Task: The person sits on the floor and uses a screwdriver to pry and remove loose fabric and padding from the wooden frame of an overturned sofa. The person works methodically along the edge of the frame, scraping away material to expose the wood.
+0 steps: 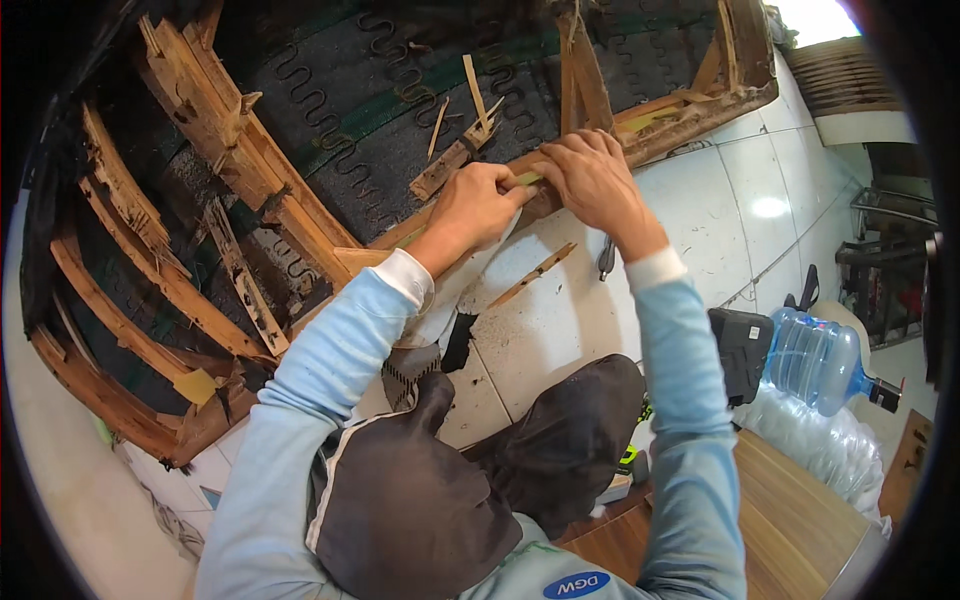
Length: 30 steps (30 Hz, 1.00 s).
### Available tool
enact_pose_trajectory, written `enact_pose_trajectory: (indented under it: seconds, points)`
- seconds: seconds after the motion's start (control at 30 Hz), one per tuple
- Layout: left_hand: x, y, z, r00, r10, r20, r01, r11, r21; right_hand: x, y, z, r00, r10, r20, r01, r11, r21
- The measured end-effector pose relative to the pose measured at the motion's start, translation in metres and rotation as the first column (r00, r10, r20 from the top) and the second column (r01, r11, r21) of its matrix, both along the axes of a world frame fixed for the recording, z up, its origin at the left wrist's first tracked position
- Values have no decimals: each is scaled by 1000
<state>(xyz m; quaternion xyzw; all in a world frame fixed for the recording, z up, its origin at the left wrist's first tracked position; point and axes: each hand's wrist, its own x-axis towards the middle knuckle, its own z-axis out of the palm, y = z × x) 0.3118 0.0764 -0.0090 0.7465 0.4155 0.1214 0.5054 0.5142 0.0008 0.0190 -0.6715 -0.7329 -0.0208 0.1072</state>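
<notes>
An overturned sofa frame [300, 240] of worn wood lies in front of me, its dark webbing backed by zigzag springs. My left hand [472, 208] is closed at the near wooden rail [655, 140], thumb and fingers pinching the edge of a pale fabric [490, 268] that hangs below it. Just to its right, my right hand [592, 180] curls over the same rail, fingers bent round its top edge. Whether a small piece sits under the right fingers is hidden. A greenish-yellow strip shows on the rail between both hands.
Splintered wood pieces [440, 172] lie on the webbing. A loose wooden stick [532, 276] and a dark-handled tool [606, 260] rest on the white tiles near my knees. On the right stand a black case [740, 352], a large blue water bottle [815, 360] and a wooden board [800, 510].
</notes>
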Motion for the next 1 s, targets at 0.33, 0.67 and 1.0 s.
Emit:
enact_pose_trajectory:
  seconds: [0.33, 0.67, 1.0]
  points:
    - [12, 6, -9, 989, -43, -139, 33, 997, -68, 6, 62, 49, 997, -72, 32, 70, 632, -772]
    - [19, -27, -22, 973, 230, -2, -226, 957, 184, 6, 28, 9, 916, -184, -356, -14, 873, -488]
    - [15, -27, -18, 956, 148, 254, -225, 924, 309, -6, -7, 9, 866, -111, -488, 59, 991, -121]
